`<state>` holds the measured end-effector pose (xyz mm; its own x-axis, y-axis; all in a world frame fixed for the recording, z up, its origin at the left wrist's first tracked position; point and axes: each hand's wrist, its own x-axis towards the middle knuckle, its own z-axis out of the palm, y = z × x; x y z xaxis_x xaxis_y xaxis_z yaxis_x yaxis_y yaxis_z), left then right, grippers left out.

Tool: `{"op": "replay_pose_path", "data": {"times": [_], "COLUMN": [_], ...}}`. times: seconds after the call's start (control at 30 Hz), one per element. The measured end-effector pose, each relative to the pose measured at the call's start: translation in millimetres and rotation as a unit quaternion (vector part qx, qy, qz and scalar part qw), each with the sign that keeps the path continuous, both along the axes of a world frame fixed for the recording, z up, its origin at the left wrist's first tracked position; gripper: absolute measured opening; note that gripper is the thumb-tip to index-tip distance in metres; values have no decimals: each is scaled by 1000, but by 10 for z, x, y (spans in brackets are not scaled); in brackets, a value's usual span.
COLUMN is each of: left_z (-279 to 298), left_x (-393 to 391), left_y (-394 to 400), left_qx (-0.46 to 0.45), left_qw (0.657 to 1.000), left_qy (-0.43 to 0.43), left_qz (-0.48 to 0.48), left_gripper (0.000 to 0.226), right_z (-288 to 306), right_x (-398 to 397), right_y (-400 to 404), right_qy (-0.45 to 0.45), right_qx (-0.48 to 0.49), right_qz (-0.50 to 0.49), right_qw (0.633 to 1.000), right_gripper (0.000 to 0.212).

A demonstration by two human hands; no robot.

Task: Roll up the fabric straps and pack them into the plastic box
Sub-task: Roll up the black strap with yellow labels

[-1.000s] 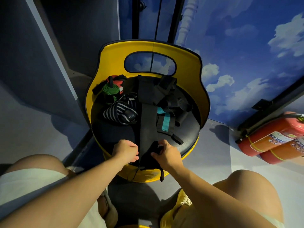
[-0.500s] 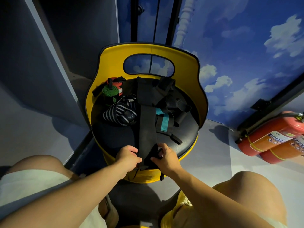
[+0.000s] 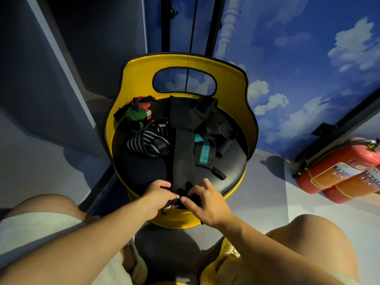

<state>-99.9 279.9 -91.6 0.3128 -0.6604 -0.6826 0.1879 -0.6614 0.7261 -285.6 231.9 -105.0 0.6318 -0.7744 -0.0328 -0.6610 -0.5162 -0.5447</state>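
Fingertips of your left hand [image 3: 158,199] and right hand [image 3: 202,202] pinch the near end of the long black fabric strap [image 3: 183,153], which runs straight away from them across the round black seat [image 3: 141,171]. Beyond your left hand lie a striped strap bundle [image 3: 148,141] and a green-and-red roll [image 3: 137,115]; beyond your right, tangled black straps with a teal band [image 3: 204,151]. Bare seat shows just left of the strap, bounded by the yellow curved backrest [image 3: 139,79].

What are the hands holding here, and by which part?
Both the left hand and right hand pinch the near end of the long black strap, at the seat's front edge.
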Motion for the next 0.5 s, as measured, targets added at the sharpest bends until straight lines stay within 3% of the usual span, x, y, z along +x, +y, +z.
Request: {"op": "replay_pose_path", "data": {"times": [0.13,0.3,0.33,0.4,0.47,0.5], "left_z": [8,70,80,90,158,203], "left_x": [59,104,115,151,156,149], "left_y": [-32,-11,-4,-5,-3,6], "left_qx": [20,26,25,-1,-61,-97], "left_qw": [997,998,999,986,935,914], "left_qy": [65,60,22,-132,-304,-344], "left_qz": [22,12,-12,-100,-171,-191], "left_gripper": [54,45,42,34,19,10], "right_z": [-8,4,9,4,3,5], "right_x": [-62,-53,-58,-73,-74,-68], "right_y": [-41,-53,-59,-75,-92,-97], "right_qy": [70,49,54,64,68,66], "right_qx": [-75,-171,-177,-176,-171,-169], "right_qz": [83,117,128,142,144,143], "right_qw": [991,977,974,972,972,973], "right_gripper": [42,31,30,31,32,32]}}
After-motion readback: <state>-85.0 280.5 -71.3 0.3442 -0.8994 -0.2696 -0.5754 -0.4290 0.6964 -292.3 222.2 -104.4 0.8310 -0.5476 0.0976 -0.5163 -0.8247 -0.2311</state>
